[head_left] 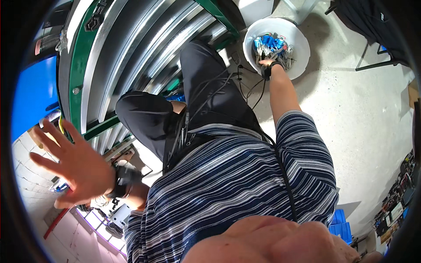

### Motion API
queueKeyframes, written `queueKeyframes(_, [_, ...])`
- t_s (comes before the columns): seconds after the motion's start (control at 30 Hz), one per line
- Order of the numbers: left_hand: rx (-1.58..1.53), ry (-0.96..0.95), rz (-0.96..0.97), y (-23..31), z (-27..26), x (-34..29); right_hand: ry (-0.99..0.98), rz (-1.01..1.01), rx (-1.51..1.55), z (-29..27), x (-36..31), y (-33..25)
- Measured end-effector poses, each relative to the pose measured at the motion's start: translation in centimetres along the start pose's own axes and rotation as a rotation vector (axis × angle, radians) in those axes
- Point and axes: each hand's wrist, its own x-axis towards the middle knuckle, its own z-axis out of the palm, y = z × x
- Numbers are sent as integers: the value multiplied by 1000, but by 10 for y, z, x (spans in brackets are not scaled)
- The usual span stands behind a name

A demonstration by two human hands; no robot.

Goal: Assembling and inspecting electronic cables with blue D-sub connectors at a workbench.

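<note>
Basically the right hand [265,62] is down in the white bucket [298,41] on the floor, far right, fingers buried among blue-and-grey parts [269,46], grip impossible to tell. Left hand [76,164] is spread wide, empty; better to pinch one piece and lift slowly.

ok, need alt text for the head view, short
Seen from above, a person in a striped shirt reaches the right hand into a white bucket of blue and grey parts on a concrete floor. The left hand is raised, open, fingers spread, holding nothing. A green-framed roller conveyor runs along the person's left.
</note>
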Motion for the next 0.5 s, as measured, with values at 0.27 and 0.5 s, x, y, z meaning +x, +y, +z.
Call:
queueKeyframes(0.27, [763, -1261, -553, -30, 31, -5, 292, -6, -415, 13, -17, -38])
queueKeyframes(0.5, [1180, -756, -235, -36, -25, -33, 402, -253, 1033, -54, -125, -55])
